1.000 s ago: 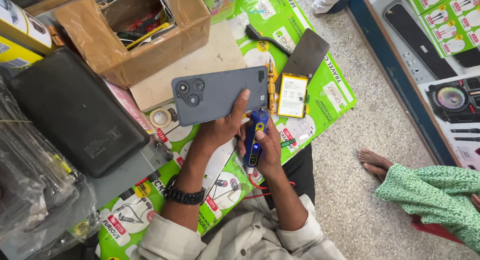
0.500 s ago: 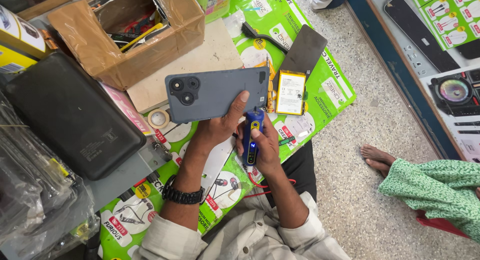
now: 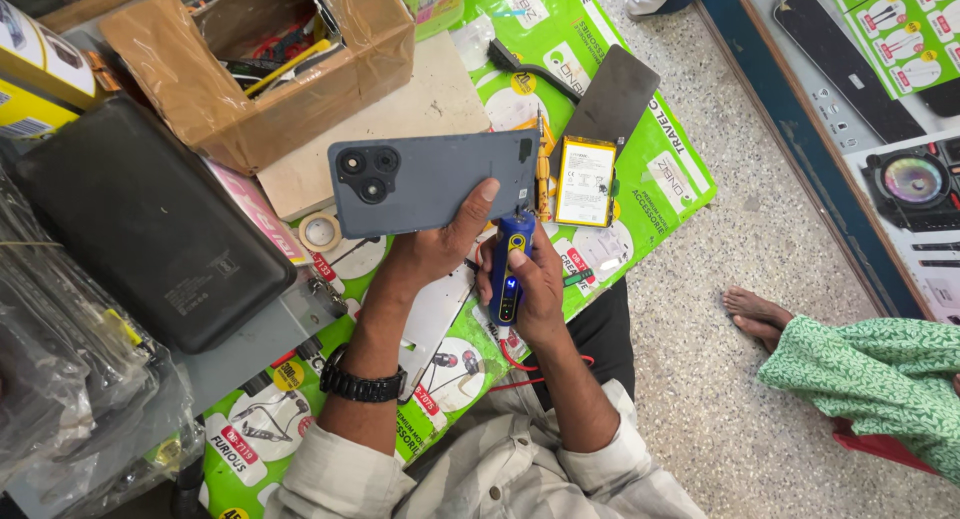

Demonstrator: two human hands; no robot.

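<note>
- My left hand (image 3: 440,249) holds the grey phone (image 3: 435,182) back side up, fingers wrapped under it and thumb pressed on its lower edge; its long axis runs left to right.
- My right hand (image 3: 535,284) sits just below the phone's right end, fingers closed round a blue electric screwdriver (image 3: 508,269) whose tip points up at that corner.
- The phone looks matte, with three round camera lenses at its left end.
- A yellow battery (image 3: 586,181) lies on the worktop just right of it.

Grey phone (image 3: 430,182), blue tool (image 3: 509,266), yellow battery (image 3: 586,181), green printed sheet (image 3: 600,49), brown box (image 3: 240,74).
</note>
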